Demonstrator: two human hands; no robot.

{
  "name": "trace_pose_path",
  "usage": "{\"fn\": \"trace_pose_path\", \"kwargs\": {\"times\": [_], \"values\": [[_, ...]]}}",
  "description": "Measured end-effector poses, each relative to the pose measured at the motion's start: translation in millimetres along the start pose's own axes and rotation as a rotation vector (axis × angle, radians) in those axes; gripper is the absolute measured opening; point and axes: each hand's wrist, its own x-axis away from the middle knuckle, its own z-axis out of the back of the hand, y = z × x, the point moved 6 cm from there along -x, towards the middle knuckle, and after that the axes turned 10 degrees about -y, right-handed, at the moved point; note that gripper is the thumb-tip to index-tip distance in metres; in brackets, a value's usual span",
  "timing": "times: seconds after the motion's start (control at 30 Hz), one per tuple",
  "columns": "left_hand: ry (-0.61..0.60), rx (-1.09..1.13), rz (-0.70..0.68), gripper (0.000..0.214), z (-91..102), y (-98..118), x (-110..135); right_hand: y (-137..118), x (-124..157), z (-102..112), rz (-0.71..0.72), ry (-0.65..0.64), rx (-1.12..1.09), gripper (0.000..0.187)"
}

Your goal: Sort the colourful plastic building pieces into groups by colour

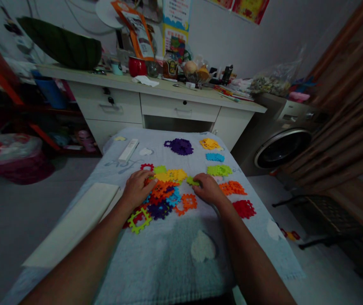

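Note:
Mixed plastic interlocking pieces in several colours lie in a loose heap, with an orange windowed piece (160,189) near the top. My left hand (138,189) rests against the heap's left side, thumb and fingers a little apart over the pieces; I see nothing lifted in it. Right of the heap, the fingers of my right hand (208,187) are closed on a green interlocking piece (191,181), low over the cloth. A green frame piece (139,220) lies at the heap's near edge, and an orange frame piece (189,202) at its right.
Sorted piles lie beyond and to the right: purple (181,146), yellow (210,144), blue (215,157), green (219,170), orange (232,187), red (244,209). A white strip-shaped object (128,151) and a long pale board (73,222) lie left. A cluttered counter (121,82) stands behind.

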Motion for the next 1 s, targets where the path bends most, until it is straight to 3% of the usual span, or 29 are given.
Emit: {"fn": "trace_pose_path", "kwargs": {"times": [0.27,0.43,0.63,0.8,0.9,1.0], "values": [[0.003,-0.002,-0.01,0.042,1.5,2.2,0.5,13.6,5.5,8.7,-0.167,0.153,-0.124,0.038],[0.004,0.003,-0.005,0.041,2.9,4.0,0.4,17.1,6.2,7.6,-0.155,0.18,-0.056,0.035],[-0.001,0.006,-0.005,0.038,2.6,3.8,1.1,17.5,4.4,-2.5,-0.14,0.111,0.051,0.059],[-0.007,0.001,-0.013,0.04,2.0,3.1,0.8,14.5,0.0,-5.6,-0.136,0.085,0.055,0.051],[-0.014,-0.001,0.002,0.041,1.9,3.2,0.7,20.0,-0.1,6.6,-0.129,0.116,0.056,0.044],[-0.02,-0.002,0.009,0.042,1.6,3.4,1.0,40.1,4.3,32.6,-0.174,0.184,0.078,0.039]]}}
